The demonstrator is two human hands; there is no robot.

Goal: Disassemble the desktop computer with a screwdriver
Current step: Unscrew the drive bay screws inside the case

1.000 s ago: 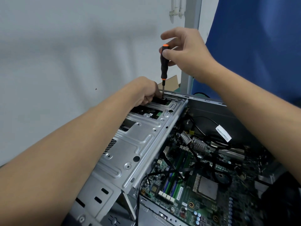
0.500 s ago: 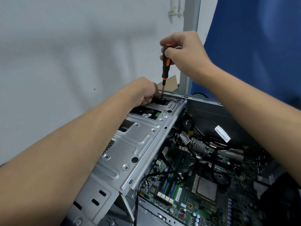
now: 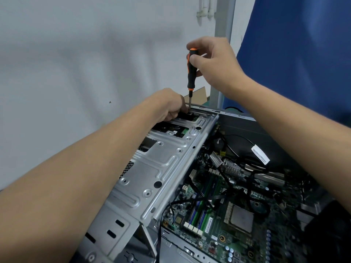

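Inside the right-hand grip (image 3: 214, 65), the black-and-orange screwdriver (image 3: 190, 73) is being held by its upper handle. Fingers and thumb are being curled round that handle, so this grip is being kept narrow on the tool. Straight below the grip, the shaft is being pointed down, nearly upright, and the tip is being set on a black part (image 3: 185, 115) at the far end of the metal drive cage (image 3: 157, 168).

Just left of the tip, the left-hand grip (image 3: 169, 105) is being rested against that same black part. Its fingers are being curled downward, but the fingertips are being hidden by the back of the hand, so whether anything is being pinched cannot be told.

Below both grips, the desktop computer (image 3: 235, 115) is being shown opened, side panel off. The cage is being seen running from under the left-hand grip toward the camera. Right of the cage, and below the right forearm, the green motherboard (image 3: 214, 228) is being exposed, with the square processor (image 3: 239, 218), the memory sticks (image 3: 199, 215) and loose black cables (image 3: 235, 168) on it. One cable is being marked by a white label (image 3: 260, 154).

Behind the grips, a white wall (image 3: 76, 54) and a grey post (image 3: 222, 16) are being seen. A blue panel (image 3: 294, 54) is being seen to the right of the right-hand grip. A piece of cardboard (image 3: 199, 94) is being partly hidden just behind the shaft.
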